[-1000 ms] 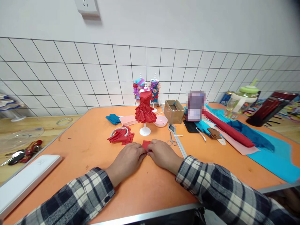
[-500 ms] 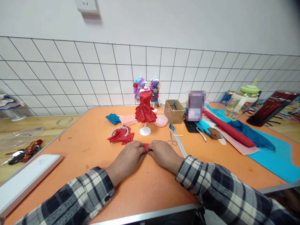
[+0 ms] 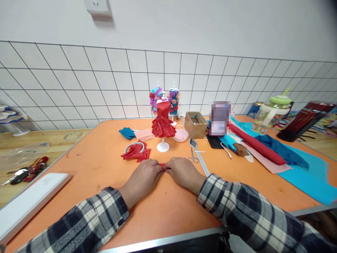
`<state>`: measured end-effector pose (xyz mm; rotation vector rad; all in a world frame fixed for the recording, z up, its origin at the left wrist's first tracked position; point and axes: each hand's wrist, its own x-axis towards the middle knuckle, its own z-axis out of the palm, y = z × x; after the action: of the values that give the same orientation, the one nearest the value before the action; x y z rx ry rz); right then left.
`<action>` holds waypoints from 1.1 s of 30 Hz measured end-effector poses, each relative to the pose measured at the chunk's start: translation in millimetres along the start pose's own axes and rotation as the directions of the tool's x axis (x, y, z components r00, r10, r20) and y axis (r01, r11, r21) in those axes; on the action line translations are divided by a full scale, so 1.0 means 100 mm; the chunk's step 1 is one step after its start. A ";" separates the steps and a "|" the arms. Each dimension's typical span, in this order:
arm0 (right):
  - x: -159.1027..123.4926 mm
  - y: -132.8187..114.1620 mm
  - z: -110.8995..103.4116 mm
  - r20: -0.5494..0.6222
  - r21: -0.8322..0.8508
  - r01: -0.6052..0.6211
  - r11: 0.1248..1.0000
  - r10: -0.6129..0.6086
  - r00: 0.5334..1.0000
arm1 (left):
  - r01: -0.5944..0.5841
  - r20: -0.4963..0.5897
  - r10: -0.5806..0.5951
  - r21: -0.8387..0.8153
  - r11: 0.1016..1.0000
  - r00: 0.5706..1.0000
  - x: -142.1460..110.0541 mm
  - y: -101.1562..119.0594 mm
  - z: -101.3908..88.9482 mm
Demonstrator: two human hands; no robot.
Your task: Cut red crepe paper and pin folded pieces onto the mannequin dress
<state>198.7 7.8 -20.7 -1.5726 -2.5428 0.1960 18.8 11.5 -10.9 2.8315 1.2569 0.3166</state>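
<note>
Between my two hands is a small piece of red crepe paper [image 3: 163, 166], mostly covered by my fingers. My left hand [image 3: 145, 175] pinches its left end and my right hand [image 3: 184, 173] pinches the right end, both low over the orange table [image 3: 168, 211]. Just beyond stands a miniature white dress form wearing a red paper dress [image 3: 163, 121] with a ruffled skirt. Left of it, a roll of tape [image 3: 126, 149] lies among crumpled red paper scraps [image 3: 137, 154]. Scissors [image 3: 193, 159] rest right of my right hand, beside a metal ruler [image 3: 202, 163].
Two more decorated dress forms [image 3: 173, 100] stand behind. At the back are a pink bowl [image 3: 180, 135], a cardboard box [image 3: 196, 125] and a propped phone [image 3: 220, 118]. Rolled red paper [image 3: 259, 144], blue sheets [image 3: 313, 182], a bottle [image 3: 272, 114] and a dark red thermos [image 3: 306, 121] occupy the right.
Both hands stay in nearly the same place. The red paper between the fingers looks slightly narrower and flatter than before.
</note>
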 end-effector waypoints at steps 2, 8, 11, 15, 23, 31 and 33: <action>0.00 -0.01 -0.01 -0.026 -0.004 0.015 1.000 -0.015 1.000 | -0.020 -0.013 0.020 0.008 1.000 1.000 0.00 0.00 -0.01; -0.01 -0.01 -0.01 -0.002 -0.016 0.019 1.000 -0.019 1.000 | 0.002 0.012 -0.002 0.021 1.000 1.000 -0.01 -0.01 -0.02; 0.00 0.00 0.01 -0.021 0.002 0.020 1.000 -0.020 1.000 | 0.018 0.013 -0.018 0.008 1.000 1.000 0.00 -0.02 0.00; 0.00 0.01 0.02 -0.016 -0.006 0.025 1.000 -0.025 1.000 | 0.012 0.009 -0.012 0.009 1.000 1.000 0.01 -0.02 0.01; 0.00 0.00 0.00 -0.021 0.014 0.023 1.000 -0.023 1.000 | -0.042 -0.017 0.042 -0.027 0.999 0.999 0.00 -0.04 0.03; -0.01 0.04 -0.03 0.001 0.057 0.002 0.998 -0.002 1.000 | -0.062 -0.030 0.062 0.010 0.998 0.998 0.00 -0.07 0.05; -0.02 0.06 -0.05 0.009 0.091 0.002 0.996 -0.003 1.000 | -0.078 -0.024 0.079 0.029 0.996 0.997 0.01 -0.08 0.05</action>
<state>206.3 8.8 -16.8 -1.5380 -2.5044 0.3149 13.8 17.9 -16.4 2.9155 1.1654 0.3406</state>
